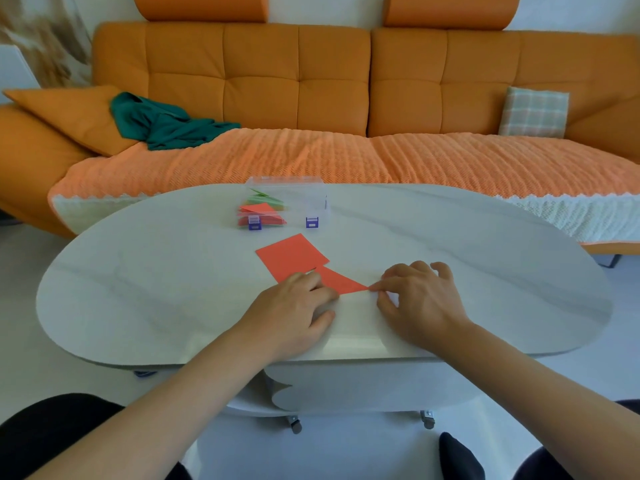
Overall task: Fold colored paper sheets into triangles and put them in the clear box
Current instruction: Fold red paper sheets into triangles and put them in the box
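A red folded paper (341, 281) lies on the white oval table (156, 271) in front of me. My left hand (294, 313) lies flat over its left part, fingers pressing it down. My right hand (419, 299) pinches the paper's right corner against the table. A flat red square sheet (291, 255) lies just behind, partly under the folded piece. Farther back stands the clear box (287, 202) with purple latches, holding several folded red and green triangles.
An orange sofa (263, 81) with a ribbed orange cover runs behind the table. A green cloth (162, 123) and a checked cushion (535, 112) lie on it. My dark-clad knees show at the bottom corners.
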`<state>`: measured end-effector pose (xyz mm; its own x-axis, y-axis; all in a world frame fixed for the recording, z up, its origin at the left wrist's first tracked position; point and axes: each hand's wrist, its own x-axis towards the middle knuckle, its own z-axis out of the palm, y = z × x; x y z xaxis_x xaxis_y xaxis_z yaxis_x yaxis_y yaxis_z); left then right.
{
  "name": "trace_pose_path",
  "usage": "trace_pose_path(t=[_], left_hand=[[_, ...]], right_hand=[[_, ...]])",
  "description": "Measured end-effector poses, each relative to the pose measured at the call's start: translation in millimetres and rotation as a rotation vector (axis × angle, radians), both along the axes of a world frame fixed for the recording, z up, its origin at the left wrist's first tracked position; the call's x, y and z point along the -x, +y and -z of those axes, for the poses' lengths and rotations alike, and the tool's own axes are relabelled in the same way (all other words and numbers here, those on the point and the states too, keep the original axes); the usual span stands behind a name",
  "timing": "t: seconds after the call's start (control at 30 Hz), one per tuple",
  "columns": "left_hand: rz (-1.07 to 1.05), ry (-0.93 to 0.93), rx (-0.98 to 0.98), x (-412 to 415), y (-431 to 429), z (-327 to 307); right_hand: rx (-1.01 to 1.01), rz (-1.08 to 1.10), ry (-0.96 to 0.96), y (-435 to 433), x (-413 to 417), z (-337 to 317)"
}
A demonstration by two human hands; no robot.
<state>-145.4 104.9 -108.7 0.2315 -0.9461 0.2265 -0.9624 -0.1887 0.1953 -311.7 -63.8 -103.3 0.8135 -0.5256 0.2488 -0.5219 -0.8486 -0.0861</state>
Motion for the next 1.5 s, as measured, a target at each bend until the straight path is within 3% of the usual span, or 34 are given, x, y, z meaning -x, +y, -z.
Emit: trace_pose_path(t=[0.27, 0.47, 0.7, 0.87, 1.1, 1.5], left_hand=[[-0.006, 0.131, 0.097, -7, -5, 1], [0.052, 0.253, 0.132, -21, -19, -2], [0.222, 0.059, 0.151, -34, -31, -7], [0.125, 0.168, 0.258, -36, -36, -13], [-0.1, 0.458, 0.193, -35, -37, -39], [-0.185, 0.578, 0.149, -36, -33, -53]], right_hand=[[-0.048, -0.043, -0.049, 5, 2, 4], [-0.201, -0.299, -0.055, -1, -16, -5], [-0.279, -0.409, -0.079, -15, -41, -7], [-0.368, -0.333, -0.166, -21, -53, -15], [-0.673, -0.293, -0.232, -21, -59, -44], [-0.619, -0.259, -0.284, -9, -74, -53]])
